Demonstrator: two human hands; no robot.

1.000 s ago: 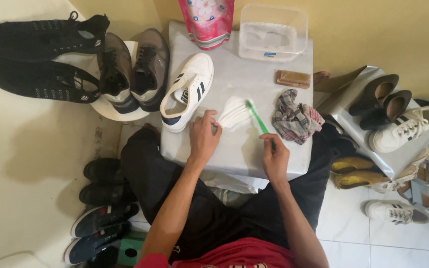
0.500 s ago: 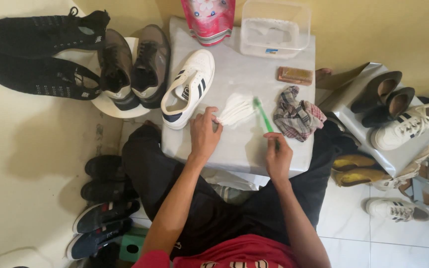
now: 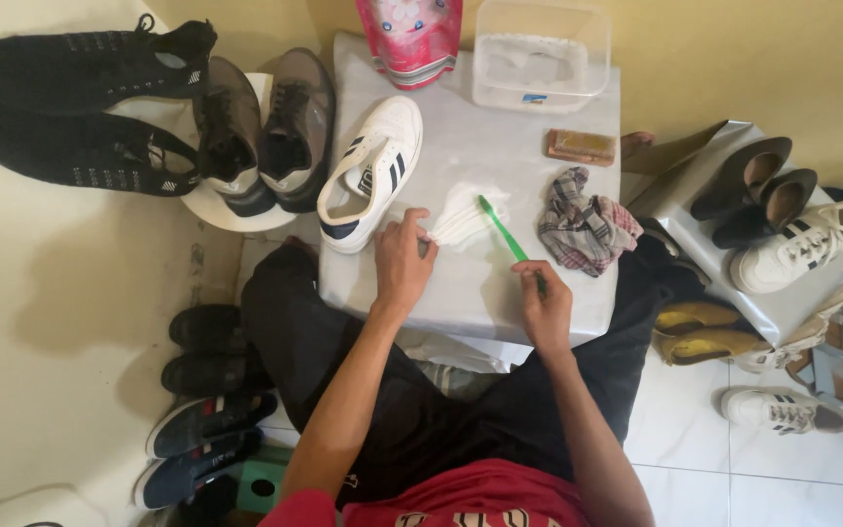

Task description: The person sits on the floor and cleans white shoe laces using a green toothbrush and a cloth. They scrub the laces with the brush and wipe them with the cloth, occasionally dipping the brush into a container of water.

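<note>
Two hands work beside the white sneaker (image 3: 371, 172). Left hand (image 3: 402, 263) pinches white laces (image 3: 465, 215); right hand (image 3: 544, 307) grips a green toothbrush (image 3: 505, 236) against them.

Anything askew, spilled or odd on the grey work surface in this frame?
Nothing spilled or damaged. The only loose item is the crumpled plaid cloth, bunched on the grey table. The left hand pins white laces; the right hand holds a green toothbrush. The white striped sneaker lies on its side, overhanging the table edge.

Bare forearms, black trousers, seemingly a red printed shirt.
</note>
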